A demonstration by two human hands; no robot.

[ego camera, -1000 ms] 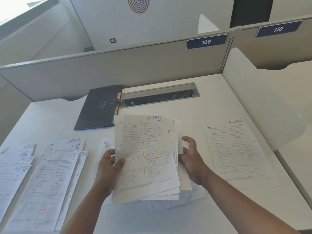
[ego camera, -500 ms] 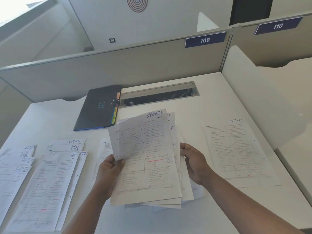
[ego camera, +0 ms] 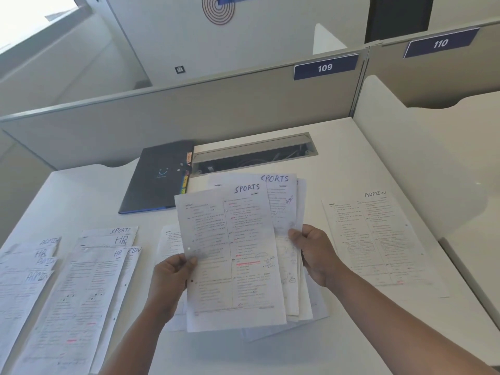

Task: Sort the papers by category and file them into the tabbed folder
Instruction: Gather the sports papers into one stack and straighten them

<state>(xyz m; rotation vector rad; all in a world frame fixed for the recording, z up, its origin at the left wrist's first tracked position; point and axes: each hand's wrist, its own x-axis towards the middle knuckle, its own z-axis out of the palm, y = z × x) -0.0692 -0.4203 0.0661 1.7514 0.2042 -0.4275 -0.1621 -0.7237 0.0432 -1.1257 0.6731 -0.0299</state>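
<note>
White tabletop (ego camera: 338, 163) carries everything; sorting step is in hand, filing not yet begun by the look of it. Dark tabbed folder (ego camera: 159, 180) lies closed at the far centre-left, coloured tabs showing along its right edge, just beside the cable tray (ego camera: 254, 154) set into the surface. Unsorted spread of sheets (ego camera: 67, 280) covers the near left, overlapping, headed variously ADMIN, HR and SPORTS — categories are mixed there. A single ADMIN sheet (ego camera: 378, 239) lies flat on the right, well apart from the rest. Centre: a fanned stack of papers (ego camera: 292, 266) held up off the surface, more sheets lying beneath it. Right hand (ego camera: 313, 253) grips the stack's right edge, thumb on the front face, fingers curled behind. Left hand (ego camera: 173, 274) pinches the left edge of the front sheet (ego camera: 230, 253), headed SPORTS, thumb on top, peeling it away from the stack; the sheet behind also reads SPORTS. Judgement: both top sheets belong to one category, so the next move calls for setting the front sheet down as a SPORTS pile — a bare patch away from the ADMIN sheet would keep categories separate. Pinch must take one sheet only; thin paper tends to drag its neighbour along.
</note>
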